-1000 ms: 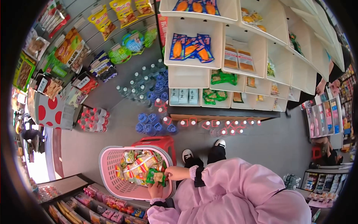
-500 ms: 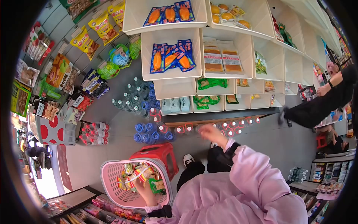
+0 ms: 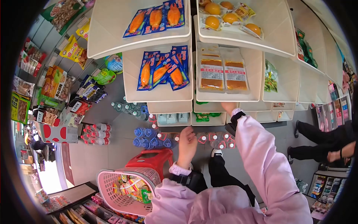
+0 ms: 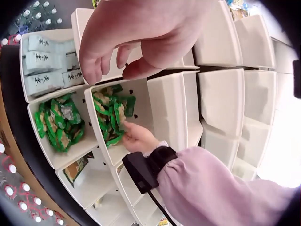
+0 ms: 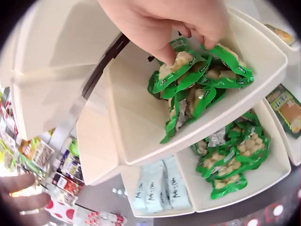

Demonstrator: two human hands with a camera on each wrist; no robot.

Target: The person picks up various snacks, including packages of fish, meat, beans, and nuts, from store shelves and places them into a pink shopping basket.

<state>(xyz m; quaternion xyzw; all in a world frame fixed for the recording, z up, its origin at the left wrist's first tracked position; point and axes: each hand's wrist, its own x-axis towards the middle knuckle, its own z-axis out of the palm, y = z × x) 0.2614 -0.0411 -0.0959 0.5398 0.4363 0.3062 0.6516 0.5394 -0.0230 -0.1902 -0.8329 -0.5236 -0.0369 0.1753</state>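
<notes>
Reaching into a white bin [image 5: 136, 122] of the shelf, the right hand [image 5: 164, 23] lies on a heap of green packets [image 5: 202, 80]. Its fingers [image 5: 162, 54] are bent down and their tips touch the top packets; if they already pinch one, I cannot tell. The heap lies at the back of this bin, and the bin is tilted towards the person.

One level below is a second bin [image 5: 277, 174] with the same green packets. Just beside it, a bin holds pale blue packs [image 5: 155, 188].

In the head view the left hand [image 3: 186, 143] hangs in the air in front of the shelf, lower than the right hand. Its fingers are loosely curled and it holds nothing.

Below the left arm, a pink basket [image 3: 106, 177] with snacks inside stands near a red stool [image 3: 153, 158]. Bottles [image 3: 149, 136] with blue caps stand on the floor under the shelf.
</notes>
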